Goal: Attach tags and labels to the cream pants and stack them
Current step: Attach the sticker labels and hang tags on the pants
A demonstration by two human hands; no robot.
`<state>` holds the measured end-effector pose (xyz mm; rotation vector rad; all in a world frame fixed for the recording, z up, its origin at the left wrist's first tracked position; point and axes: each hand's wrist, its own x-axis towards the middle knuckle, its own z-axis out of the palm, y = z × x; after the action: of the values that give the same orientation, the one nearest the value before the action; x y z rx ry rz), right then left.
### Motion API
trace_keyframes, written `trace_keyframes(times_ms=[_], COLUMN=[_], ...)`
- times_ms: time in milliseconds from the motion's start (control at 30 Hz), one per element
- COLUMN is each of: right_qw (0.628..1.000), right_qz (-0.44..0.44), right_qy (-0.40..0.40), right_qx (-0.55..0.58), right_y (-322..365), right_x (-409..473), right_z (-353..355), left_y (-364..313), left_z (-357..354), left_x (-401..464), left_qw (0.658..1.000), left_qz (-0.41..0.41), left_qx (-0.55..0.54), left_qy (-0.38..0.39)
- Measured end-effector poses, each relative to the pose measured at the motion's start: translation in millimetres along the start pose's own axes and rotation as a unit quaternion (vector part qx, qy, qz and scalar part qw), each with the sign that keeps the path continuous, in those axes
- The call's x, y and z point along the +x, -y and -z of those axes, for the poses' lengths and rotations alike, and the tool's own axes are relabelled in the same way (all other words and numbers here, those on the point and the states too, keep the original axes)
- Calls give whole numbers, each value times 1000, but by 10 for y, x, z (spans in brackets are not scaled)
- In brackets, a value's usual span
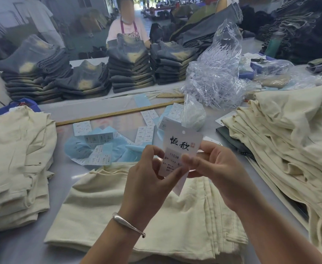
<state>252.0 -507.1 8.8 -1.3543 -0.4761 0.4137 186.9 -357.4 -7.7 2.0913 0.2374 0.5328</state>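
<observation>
Both our hands are raised together over the counter point(99, 115), pinching a white hang tag point(181, 147) between them: our left hand point(148, 172) curls its thumb and fingers on the tag's lower left edge, and our right hand point(215, 168) clamps the lower right side, thumb on the front. On the tag we read two large brushed black characters beside a small red seal, a punched hole at the top, and below them a printed label with "1103#" and an "S"; the smaller lines are too fine to read. A silver bangle point(127, 223) sits on our left wrist. Directly beneath our hands lies a folded pair of cream pants point(137, 216), flat on the counter. To our left stands a folded stack of cream pants point(17, 159), and to our right a looser heap of cream pants point(289, 140). Beyond the tag, sticker label sheets point(99, 141) on blue backing are scattered near a wooden ruler point(118, 113) and a clear bag of plastic tag fasteners point(213, 80).
</observation>
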Motion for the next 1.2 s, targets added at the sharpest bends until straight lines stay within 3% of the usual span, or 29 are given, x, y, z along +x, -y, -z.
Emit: trace_keyframes(times_ms=[100, 267, 467, 533, 633, 733, 800, 1033, 1200], right_qw=[999, 996, 991, 992, 996, 996, 994, 978, 975], right_qz=[23, -9, -37, -41, -38, -37, -39, -47, -105], right_qy=[-33, -63, -68, -69, -64, -73, -81, -185, -176], right_qx=[-14, 57, 113, 100, 47, 44, 60, 84, 86], right_y=[-36, -69, -88, -90, -119, -175, -231, -417, -600], right_x=[3, 22, 31, 36, 53, 53, 38, 41, 35], right_z=[-42, -51, -25, 6, 31, 39, 34, -51, -100], left_y=[-4, 19, 124, 158, 164, 185, 201, 317, 440], left_z=[0, 2, 18, 38, 48, 0, -62, -245, -422], left_x=[-20, -52, -19, 11, 51, 33, -4, -38, -49], left_qw=[1000, 999, 995, 992, 999, 961, 940, 935, 936], left_qz=[-23, -30, -30, -66, -31, 68, 101, 143, 171], left_qx=[11, -35, 78, 101, -28, -227, -280, -296, -274], left_qy=[3, -6, -50, -42, 24, 142, 167, 135, 138])
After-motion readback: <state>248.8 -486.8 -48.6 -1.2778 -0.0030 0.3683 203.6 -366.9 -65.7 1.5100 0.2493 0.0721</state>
